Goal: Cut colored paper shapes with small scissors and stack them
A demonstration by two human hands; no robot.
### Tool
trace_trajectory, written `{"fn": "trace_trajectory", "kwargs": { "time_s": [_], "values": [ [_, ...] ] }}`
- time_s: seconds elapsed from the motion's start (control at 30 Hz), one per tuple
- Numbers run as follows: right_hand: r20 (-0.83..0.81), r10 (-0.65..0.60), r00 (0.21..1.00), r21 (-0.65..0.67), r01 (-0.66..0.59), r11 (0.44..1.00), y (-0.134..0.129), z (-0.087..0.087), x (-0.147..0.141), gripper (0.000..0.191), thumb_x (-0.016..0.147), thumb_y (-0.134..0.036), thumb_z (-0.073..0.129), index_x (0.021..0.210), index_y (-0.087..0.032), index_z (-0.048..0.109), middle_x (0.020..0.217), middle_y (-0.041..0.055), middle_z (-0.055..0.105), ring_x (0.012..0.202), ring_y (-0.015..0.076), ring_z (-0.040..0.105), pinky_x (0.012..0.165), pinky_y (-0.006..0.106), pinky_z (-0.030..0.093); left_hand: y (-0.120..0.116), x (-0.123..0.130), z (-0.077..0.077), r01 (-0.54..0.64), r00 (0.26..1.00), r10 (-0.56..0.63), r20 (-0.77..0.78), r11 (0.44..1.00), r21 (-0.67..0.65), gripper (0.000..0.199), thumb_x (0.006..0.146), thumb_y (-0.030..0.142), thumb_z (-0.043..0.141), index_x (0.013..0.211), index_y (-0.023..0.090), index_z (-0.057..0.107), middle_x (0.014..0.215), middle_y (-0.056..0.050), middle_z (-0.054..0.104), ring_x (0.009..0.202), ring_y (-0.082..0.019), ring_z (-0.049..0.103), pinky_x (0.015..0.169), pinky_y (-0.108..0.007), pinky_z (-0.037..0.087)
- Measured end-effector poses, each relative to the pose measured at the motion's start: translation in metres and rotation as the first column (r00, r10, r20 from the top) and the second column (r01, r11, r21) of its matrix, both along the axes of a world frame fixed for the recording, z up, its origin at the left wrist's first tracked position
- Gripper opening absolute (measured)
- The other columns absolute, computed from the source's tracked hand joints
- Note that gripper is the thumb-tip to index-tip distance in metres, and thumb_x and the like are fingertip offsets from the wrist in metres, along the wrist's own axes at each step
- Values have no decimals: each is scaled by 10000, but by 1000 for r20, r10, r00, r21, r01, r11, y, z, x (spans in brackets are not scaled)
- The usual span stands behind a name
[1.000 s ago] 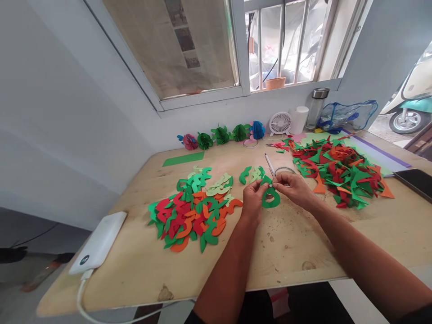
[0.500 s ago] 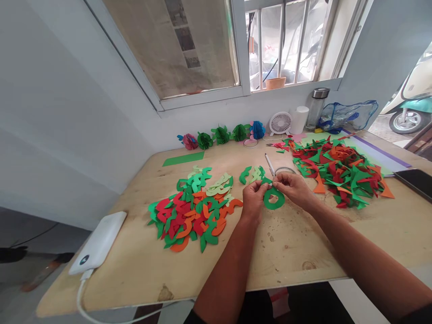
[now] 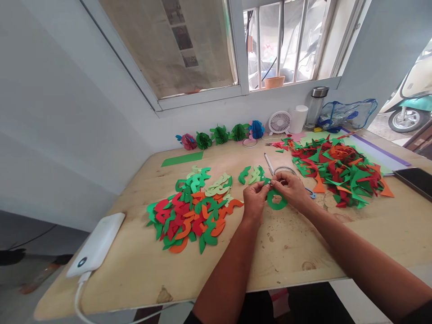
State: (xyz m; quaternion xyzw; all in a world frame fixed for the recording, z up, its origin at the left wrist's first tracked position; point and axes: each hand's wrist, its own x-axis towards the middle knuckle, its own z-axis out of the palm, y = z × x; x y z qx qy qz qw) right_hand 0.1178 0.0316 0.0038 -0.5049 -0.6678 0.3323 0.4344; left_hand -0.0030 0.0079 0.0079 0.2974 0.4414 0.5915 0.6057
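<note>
A green paper cutout (image 3: 277,204) with a round hole hangs between my hands, just over the table. My left hand (image 3: 255,198) pinches its upper left part, thumb against fingers. My right hand (image 3: 289,188) grips it close by, with the fingertips of both hands nearly meeting. The fingers hide the top of the paper. Behind them lie a few light green cutouts (image 3: 255,174) and a darker green cutout (image 3: 244,175). A white pen (image 3: 268,163) and a roll of tape (image 3: 285,169) are just beyond my fingers. Blue scissor handles (image 3: 311,193) show beside my right hand.
Curved red, orange and green cutouts (image 3: 189,216) are heaped on the left. Paper scraps (image 3: 347,166) pile up on the right, near a phone (image 3: 416,183). A white power bank (image 3: 96,245) sits at the left edge. Paper turtles (image 3: 221,135) and a small fan (image 3: 280,122) line the wall.
The green cutout has shifted slightly right and turned in my fingers. My right hand has moved a little left, and the blue scissor handles now show beside it.
</note>
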Motion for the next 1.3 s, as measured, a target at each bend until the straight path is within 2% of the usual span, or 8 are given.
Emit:
{"fn": "trace_trajectory", "kwargs": {
  "time_s": [0.17,0.33,0.5,0.6,0.9,1.13,1.3],
  "values": [
    [-43,-18,999,-1,18,1000,-1,-1,-2,124,737,-298,560,673,-192,561,612,-8,602,563,125,536,539,235,423,0,0,-3,-2,999,2,44,1000,7,295,487,324,802,664,113,697,599,-34,670,499,-93,553,529,-212,423],
    [-101,-28,994,-11,27,1000,-2,0,-4,132,732,-306,569,664,-195,545,601,-9,604,556,127,551,532,235,429,0,0,-2,-2,1000,2,26,1000,-18,352,469,364,808,691,113,701,615,-39,680,487,-88,545,490,-201,398],
    [-110,-41,993,-9,41,999,-2,0,-5,130,720,-313,570,662,-199,548,595,-7,605,554,132,551,531,244,433,0,-1,-4,4,1000,-3,30,1000,-11,340,486,352,809,705,112,707,653,-59,696,545,-121,598,533,-216,438],
    [-107,-51,993,-8,50,999,-2,0,-5,130,720,-316,566,666,-199,555,607,0,615,574,140,560,551,251,442,0,0,-5,8,999,-8,37,1000,-8,334,504,343,803,725,109,712,666,-62,699,574,-136,618,564,-232,457],
    [-90,-92,992,2,92,996,-3,-3,-6,134,730,-313,555,682,-190,575,615,7,614,589,140,557,561,249,436,-1,1,-2,2,998,-2,69,1000,-7,285,473,318,810,644,115,706,641,-43,686,534,-93,572,516,-193,413],
    [-68,-138,988,19,139,990,-5,0,-9,140,713,-318,542,660,-191,564,598,-2,584,564,128,522,546,242,417,-2,2,-2,-5,996,5,92,1000,1,277,480,313,814,654,117,724,659,-51,693,552,-95,575,528,-197,421],
    [-41,-159,987,35,160,987,-6,1,-8,123,712,-299,537,658,-191,561,592,-4,582,570,128,519,549,240,417,-1,2,-2,-12,999,11,41,1000,11,281,503,342,807,640,113,719,622,-40,670,549,-90,562,515,-188,412]
  ]
}}
